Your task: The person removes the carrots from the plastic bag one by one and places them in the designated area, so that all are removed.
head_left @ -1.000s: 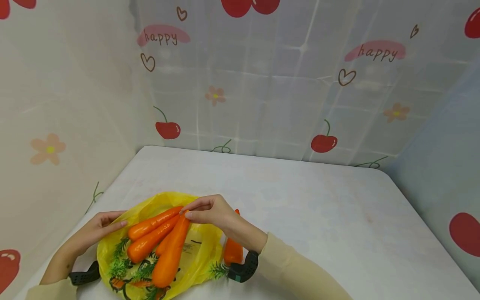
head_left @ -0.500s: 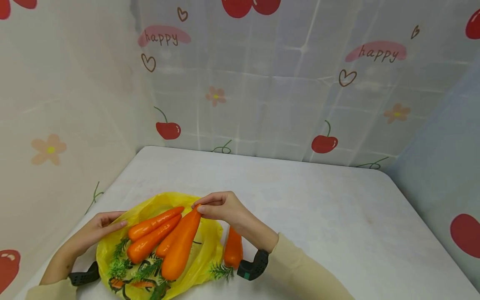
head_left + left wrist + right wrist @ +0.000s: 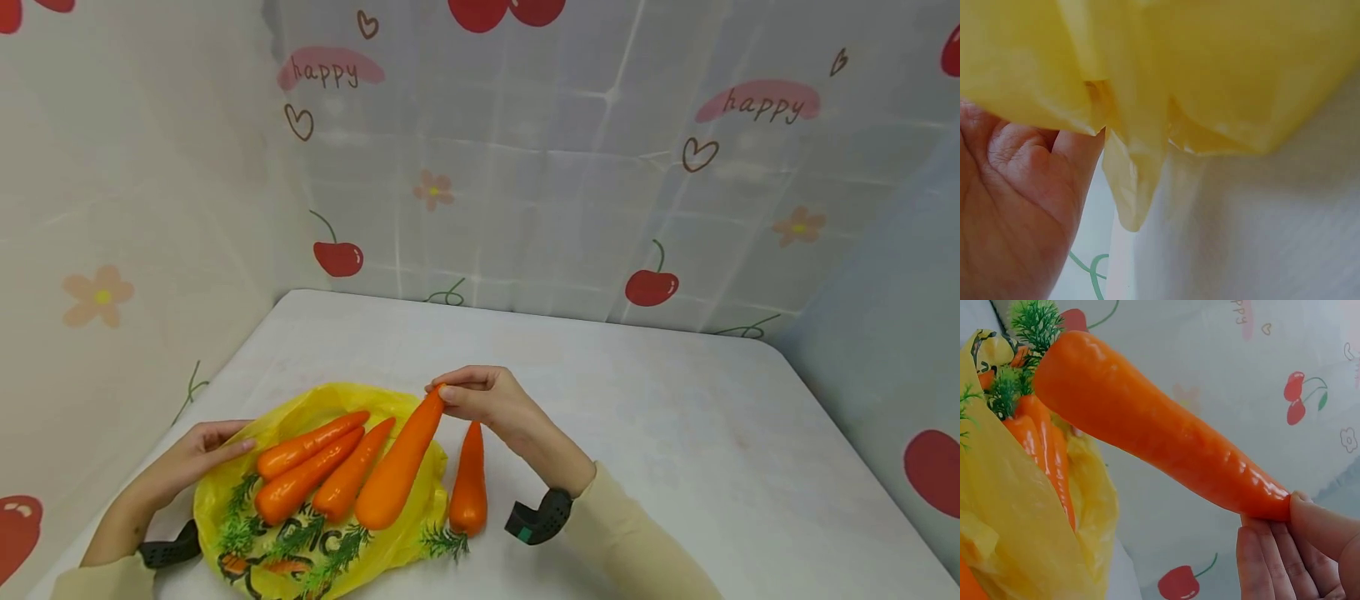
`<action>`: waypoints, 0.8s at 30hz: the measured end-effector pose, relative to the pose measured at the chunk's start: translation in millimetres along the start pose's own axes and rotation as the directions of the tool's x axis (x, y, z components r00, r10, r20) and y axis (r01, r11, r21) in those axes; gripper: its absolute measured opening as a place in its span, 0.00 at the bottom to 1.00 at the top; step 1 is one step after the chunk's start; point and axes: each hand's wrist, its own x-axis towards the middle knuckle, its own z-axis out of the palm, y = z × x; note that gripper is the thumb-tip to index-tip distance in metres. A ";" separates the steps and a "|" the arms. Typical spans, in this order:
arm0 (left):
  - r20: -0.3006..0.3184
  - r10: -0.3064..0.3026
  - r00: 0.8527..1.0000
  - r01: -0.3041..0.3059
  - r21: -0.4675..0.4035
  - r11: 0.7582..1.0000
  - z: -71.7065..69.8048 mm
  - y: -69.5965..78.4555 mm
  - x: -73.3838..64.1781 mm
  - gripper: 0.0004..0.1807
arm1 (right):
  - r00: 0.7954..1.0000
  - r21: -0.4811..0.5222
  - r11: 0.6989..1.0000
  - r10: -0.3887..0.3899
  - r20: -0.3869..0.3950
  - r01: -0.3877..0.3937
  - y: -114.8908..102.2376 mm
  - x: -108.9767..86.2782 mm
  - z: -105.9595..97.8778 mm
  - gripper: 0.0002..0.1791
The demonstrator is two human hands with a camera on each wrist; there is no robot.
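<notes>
Your right hand (image 3: 491,398) pinches one carrot (image 3: 397,468) by its tip; your left hand (image 3: 193,457) grips the yellow bag (image 3: 426,492), probably keeping it still.

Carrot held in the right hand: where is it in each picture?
Head: carrot below and left of centre, its tip pinched by the right hand.
Left wrist: not in it.
Right wrist: slanting across the middle from upper left to lower right.
Landmark: yellow plastic bag, in all three.
</notes>
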 end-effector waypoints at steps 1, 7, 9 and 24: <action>-0.002 -0.003 1.000 0.003 0.002 1.000 0.1 0.0 -0.1 0.22 | 1.000 0.011 1.000 -0.001 -0.007 0.001 -1.6 -1.5 -3.3 0.17; -0.008 -0.007 1.000 0.007 0.005 1.000 0.0 -0.4 -0.2 0.22 | 1.000 0.068 0.998 0.007 -0.028 -0.005 -6.3 -8.7 -25.0 0.12; 0.002 0.009 1.000 -0.009 -0.006 1.000 -0.5 -0.8 0.3 0.22 | 1.000 0.073 0.997 0.009 -0.026 -0.007 -6.7 -10.8 -32.9 0.10; 0.012 0.026 1.000 -0.026 -0.015 1.000 -1.1 -2.0 0.2 0.21 | 0.999 0.103 0.993 0.050 -0.001 -0.049 -1.8 -26.5 -85.7 0.07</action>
